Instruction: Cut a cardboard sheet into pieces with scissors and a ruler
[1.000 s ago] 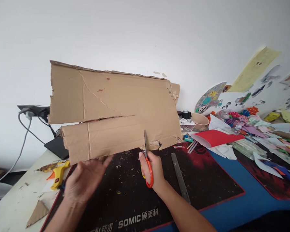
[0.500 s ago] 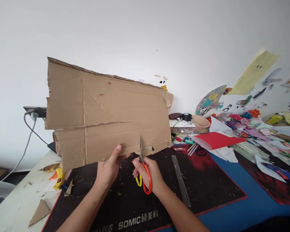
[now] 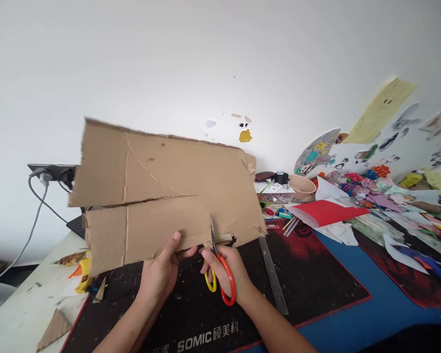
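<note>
A large brown piece of cardboard (image 3: 206,171) is held up over the black mat, with a long slit running in from its left edge. My left hand (image 3: 165,267) pinches its lower edge, thumb in front and fingers behind. In my right hand (image 3: 226,274) is a pair of scissors (image 3: 229,279) with one red and one yellow handle loop. One blade points up across the front of the cardboard near its lower edge; the other blade is hidden. A small ragged hole sits just right of the blade.
A metal ruler (image 3: 274,279) lies on the black mat (image 3: 316,279). At left are a yellow glue gun (image 3: 84,277) and a cardboard scrap (image 3: 55,329). Red paper (image 3: 329,213), a round tub (image 3: 302,186) and craft pieces crowd the right side.
The cardboard's top has dropped and leaned, and its slit at the left gapes differently. The scissors have turned slightly and their handle loops sit wider apart. Both hands stay near the lower edge.
</note>
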### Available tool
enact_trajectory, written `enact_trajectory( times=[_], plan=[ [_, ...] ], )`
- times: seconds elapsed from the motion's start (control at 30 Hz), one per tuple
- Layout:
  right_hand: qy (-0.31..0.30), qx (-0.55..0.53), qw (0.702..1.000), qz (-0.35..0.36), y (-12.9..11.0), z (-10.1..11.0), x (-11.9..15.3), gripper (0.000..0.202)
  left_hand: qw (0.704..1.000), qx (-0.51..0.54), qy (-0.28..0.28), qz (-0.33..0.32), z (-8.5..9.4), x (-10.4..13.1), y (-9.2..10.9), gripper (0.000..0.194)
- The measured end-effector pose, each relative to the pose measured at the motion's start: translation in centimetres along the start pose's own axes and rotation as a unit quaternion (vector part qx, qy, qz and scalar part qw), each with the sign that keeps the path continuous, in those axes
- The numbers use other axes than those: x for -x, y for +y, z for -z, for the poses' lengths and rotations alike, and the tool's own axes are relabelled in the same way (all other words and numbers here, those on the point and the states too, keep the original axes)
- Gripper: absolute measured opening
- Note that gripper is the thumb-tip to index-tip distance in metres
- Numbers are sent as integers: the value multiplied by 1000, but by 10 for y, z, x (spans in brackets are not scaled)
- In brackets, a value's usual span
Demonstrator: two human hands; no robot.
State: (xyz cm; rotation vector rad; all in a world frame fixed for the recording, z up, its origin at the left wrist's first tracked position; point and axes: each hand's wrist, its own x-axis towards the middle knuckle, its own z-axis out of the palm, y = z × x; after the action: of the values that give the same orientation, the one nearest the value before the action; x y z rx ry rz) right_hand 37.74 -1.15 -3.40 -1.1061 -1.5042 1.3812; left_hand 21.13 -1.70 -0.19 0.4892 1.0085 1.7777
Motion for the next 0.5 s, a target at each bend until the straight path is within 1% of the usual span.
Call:
enact_trajectory(
  times=[0.07,0.17,0.23,0.33,0.4,0.5],
  plan=[
    [7,25,999,27,0,-1,1,56,1000,-1,-3,15,1,4,0,42],
    [-15,28,999,37,3,-3,2,55,999,-35,-6,-20,4,6,-2,44],
    [-27,19,999,35,5,-4,4,56,998,-56,-10,-25,8,5,-3,51],
    [-40,28,999,21,8,-5,7,55,996,-85,-5,-25,19,6,-9,56],
    [-44,49,998,16,7,-5,8,56,993,-112,5,-31,30,7,-14,53],
    [-33,78,996,14,6,-7,8,59,987,-153,20,-34,44,7,-19,47]
  ],
)
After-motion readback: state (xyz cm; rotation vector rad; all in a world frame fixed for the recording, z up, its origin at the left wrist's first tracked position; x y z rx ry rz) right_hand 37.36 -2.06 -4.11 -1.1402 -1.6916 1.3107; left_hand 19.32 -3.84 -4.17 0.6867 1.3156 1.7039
